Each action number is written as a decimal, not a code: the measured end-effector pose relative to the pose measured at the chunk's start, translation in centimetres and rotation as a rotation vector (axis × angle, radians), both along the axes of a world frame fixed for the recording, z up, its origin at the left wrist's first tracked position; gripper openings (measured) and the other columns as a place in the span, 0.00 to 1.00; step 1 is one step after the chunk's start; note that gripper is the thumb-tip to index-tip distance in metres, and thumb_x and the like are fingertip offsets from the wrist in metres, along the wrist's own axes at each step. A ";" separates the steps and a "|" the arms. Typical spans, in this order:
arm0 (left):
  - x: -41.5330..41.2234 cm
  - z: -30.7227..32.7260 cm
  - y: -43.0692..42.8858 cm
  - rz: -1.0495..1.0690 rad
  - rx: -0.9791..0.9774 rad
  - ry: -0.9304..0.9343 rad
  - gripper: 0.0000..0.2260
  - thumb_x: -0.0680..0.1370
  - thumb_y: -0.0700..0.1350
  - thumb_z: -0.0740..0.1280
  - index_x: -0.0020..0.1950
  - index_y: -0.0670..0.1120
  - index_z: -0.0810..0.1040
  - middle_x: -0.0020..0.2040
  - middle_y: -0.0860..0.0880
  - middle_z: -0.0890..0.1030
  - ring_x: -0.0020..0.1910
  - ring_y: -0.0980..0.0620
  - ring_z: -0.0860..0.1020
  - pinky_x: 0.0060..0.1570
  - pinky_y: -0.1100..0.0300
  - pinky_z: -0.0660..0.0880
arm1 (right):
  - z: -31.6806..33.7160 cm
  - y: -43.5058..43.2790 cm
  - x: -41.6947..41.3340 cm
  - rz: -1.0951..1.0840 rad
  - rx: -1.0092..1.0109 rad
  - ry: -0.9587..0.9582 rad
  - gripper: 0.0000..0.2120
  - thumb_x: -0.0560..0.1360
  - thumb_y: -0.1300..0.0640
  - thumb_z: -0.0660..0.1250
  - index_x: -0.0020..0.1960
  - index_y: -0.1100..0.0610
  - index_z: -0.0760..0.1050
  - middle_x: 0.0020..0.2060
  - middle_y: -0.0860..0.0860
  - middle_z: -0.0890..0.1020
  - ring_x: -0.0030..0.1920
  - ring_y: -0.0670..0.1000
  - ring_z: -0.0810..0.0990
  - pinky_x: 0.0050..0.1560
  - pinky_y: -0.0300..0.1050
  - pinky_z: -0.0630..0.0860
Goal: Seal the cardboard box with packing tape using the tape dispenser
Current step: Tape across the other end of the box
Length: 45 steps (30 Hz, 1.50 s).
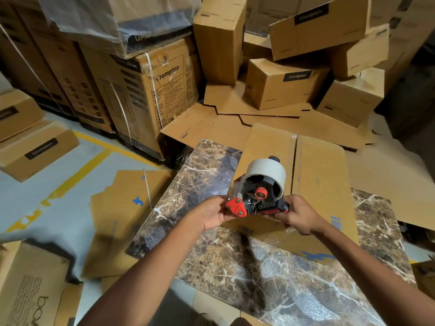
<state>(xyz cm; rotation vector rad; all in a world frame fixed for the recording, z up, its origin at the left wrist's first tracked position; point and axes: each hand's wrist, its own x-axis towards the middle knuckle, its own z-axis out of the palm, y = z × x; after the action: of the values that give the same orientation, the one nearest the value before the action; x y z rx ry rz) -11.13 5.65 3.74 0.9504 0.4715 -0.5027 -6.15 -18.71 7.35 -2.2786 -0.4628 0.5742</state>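
1. A tape dispenser [257, 196] is held above the near end of a box [313, 175] by both hands.
2. The right hand [300, 215] is wrapped tight around the dispenser's handle, of which only a red and black stub is seen.
3. The left hand [213, 212] is pinched on the red front piece of the dispenser, thumb on top and fingers beneath.
4. The dispenser is made of black ribbed plastic with red parts: a rounded red plate with two screws and a red hub knob.
5. A thick roll of tape [267, 171], pale and glossy, is carried on the hub, seen nearly end-on as a cylinder.
6. The box is of plain brown corrugated cardboard, flat-topped, with two flaps met at a centre seam; a clear, shiny strip is seen at the seam's far end.
7. A blue bird-like mark and blue bars are printed on the box's near side.
8. The box is laid on a slab [270, 274] of polished brown marble-patterned stone with white veins.
9. Flattened cardboard [131, 208] is spread on the grey floor, which is marked with worn yellow lines.
10. Stacked cartons [287, 83] are piled behind; "Crompton" is read on black labels and on a large strapped carton [164, 90] with a printed table too small to read.
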 end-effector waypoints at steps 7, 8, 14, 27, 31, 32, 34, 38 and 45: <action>1.3 0.8 1.2 -0.258 0.316 -0.017 0.07 0.82 0.32 0.57 0.52 0.35 0.74 0.48 0.35 0.82 0.47 0.38 0.84 0.39 0.57 0.83 | 0.2 -0.3 -0.7 -0.030 -0.015 0.013 0.09 0.73 0.69 0.70 0.40 0.57 0.75 0.28 0.52 0.79 0.28 0.52 0.77 0.28 0.41 0.74; 1.5 0.8 1.4 -0.275 0.350 -0.022 0.07 0.82 0.32 0.57 0.53 0.35 0.74 0.47 0.35 0.82 0.45 0.40 0.84 0.36 0.59 0.82 | 0.1 -0.3 -0.6 -0.032 -0.021 0.011 0.08 0.73 0.69 0.70 0.40 0.58 0.76 0.29 0.53 0.79 0.28 0.51 0.77 0.28 0.41 0.74; 2.3 0.7 2.8 -0.293 0.378 -0.078 0.08 0.80 0.30 0.59 0.57 0.33 0.74 0.45 0.32 0.82 0.38 0.44 0.84 0.29 0.65 0.79 | -0.9 -0.3 0.1 -0.052 -0.034 -0.045 0.06 0.71 0.58 0.76 0.42 0.58 0.79 0.32 0.57 0.82 0.31 0.54 0.80 0.33 0.52 0.77; 5.2 0.0 6.5 -0.400 0.630 -0.141 0.09 0.79 0.37 0.67 0.54 0.31 0.79 0.40 0.36 0.84 0.37 0.44 0.85 0.32 0.63 0.80 | -1.8 0.1 1.6 0.013 -0.253 -0.131 0.07 0.71 0.57 0.74 0.40 0.56 0.77 0.30 0.51 0.81 0.31 0.52 0.79 0.32 0.48 0.75; 5.6 -0.6 6.4 -0.365 0.685 -0.139 0.08 0.78 0.36 0.67 0.52 0.32 0.80 0.38 0.36 0.83 0.34 0.44 0.84 0.31 0.62 0.80 | -2.6 0.5 1.6 0.015 -0.286 -0.158 0.08 0.72 0.56 0.72 0.39 0.59 0.75 0.31 0.60 0.80 0.29 0.55 0.76 0.31 0.51 0.73; 5.5 -0.8 6.4 -0.368 0.690 -0.139 0.08 0.79 0.36 0.67 0.52 0.32 0.80 0.38 0.36 0.83 0.34 0.45 0.84 0.31 0.62 0.80 | -2.7 0.6 1.6 0.016 -0.309 -0.158 0.08 0.72 0.57 0.72 0.41 0.60 0.76 0.33 0.62 0.81 0.30 0.56 0.77 0.33 0.53 0.75; 5.2 -1.4 6.3 -0.391 0.693 -0.136 0.09 0.79 0.37 0.66 0.53 0.31 0.79 0.38 0.36 0.83 0.33 0.45 0.84 0.32 0.61 0.81 | -3.0 0.5 1.6 0.036 -0.365 -0.170 0.08 0.72 0.58 0.70 0.42 0.62 0.76 0.33 0.62 0.81 0.31 0.57 0.78 0.36 0.55 0.78; 4.8 -2.6 5.8 -0.414 0.671 -0.126 0.09 0.80 0.37 0.66 0.53 0.31 0.79 0.37 0.38 0.83 0.33 0.46 0.84 0.35 0.60 0.82 | -3.5 0.1 1.2 0.056 -0.375 -0.172 0.10 0.73 0.55 0.71 0.41 0.63 0.76 0.31 0.60 0.81 0.31 0.59 0.79 0.34 0.55 0.77; 4.7 -3.6 5.9 -0.387 0.630 -0.133 0.09 0.80 0.37 0.65 0.53 0.31 0.79 0.36 0.38 0.83 0.32 0.46 0.84 0.32 0.61 0.80 | -3.6 0.1 1.1 0.053 -0.380 -0.165 0.09 0.73 0.55 0.71 0.41 0.60 0.76 0.32 0.60 0.81 0.32 0.59 0.81 0.34 0.56 0.79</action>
<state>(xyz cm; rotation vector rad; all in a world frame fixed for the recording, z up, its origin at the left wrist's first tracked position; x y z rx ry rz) -6.47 11.53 0.17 1.6893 0.3256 -0.6488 -5.00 -18.64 3.72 -2.6973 -0.5318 0.5385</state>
